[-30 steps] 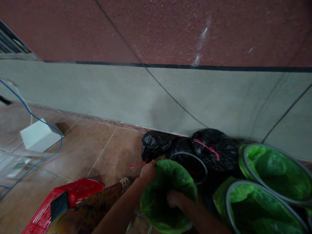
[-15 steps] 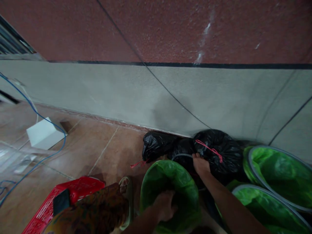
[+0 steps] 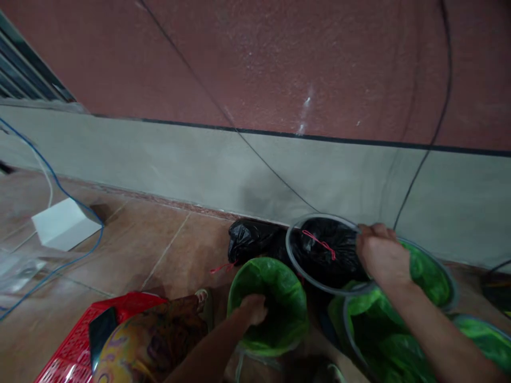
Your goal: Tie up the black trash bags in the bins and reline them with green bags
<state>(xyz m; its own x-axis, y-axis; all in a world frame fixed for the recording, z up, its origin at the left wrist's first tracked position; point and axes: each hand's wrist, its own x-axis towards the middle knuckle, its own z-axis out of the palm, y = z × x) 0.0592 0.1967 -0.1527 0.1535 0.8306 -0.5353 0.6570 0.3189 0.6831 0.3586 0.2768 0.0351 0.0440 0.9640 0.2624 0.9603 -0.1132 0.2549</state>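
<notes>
Head view: a person's right hand [image 3: 383, 255] is clutching a grey hoop rim [image 3: 288, 250] over a black garbage bag [image 3: 319, 250] tied with pink string [image 3: 319, 244], while the left hand [image 3: 251, 309] is dipping, fingers curled, into a green-lined bin [image 3: 283, 287], its hold unclear.

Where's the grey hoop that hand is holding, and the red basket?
Grey hoop [image 3: 323, 216], head view, top of its rim.
Red basket [image 3: 64, 340], head view, slotted side.

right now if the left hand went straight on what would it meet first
Probably the inner wall of the green plastic bag that the left hand is reaching into; depth is hard to judge.
</notes>
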